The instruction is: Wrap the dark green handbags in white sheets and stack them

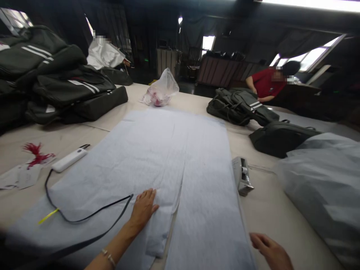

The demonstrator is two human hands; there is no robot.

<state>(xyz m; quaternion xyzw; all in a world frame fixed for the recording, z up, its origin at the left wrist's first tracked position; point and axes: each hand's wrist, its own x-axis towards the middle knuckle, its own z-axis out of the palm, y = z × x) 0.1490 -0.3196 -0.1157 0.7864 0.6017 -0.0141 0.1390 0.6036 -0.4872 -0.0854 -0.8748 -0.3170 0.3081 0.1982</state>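
My left hand (144, 210) lies flat, palm down with fingers stretched, on a thin whitish sheet (208, 168) spread over the table. A second layer with a folded edge shows under and beside that hand. A dark strap (98, 210) loops over the sheet and passes close to the left fingertips. Low on the right, my right hand (271, 251) is at the sheet's right edge, partly cut off by the frame. Its fingers are loosely bent and nothing shows in them; whether they touch the edge is unclear. A grey tape dispenser (242, 176) stands farther up along that edge.
Dark bags (70, 90) are piled at the left. A clear plastic bag (163, 90) stands at the back. A white device (69, 159) and red-stringed tags (29, 174) lie left. More dark bags (236, 105), a co-worker (267, 82) and a translucent covering (326, 187) are right.
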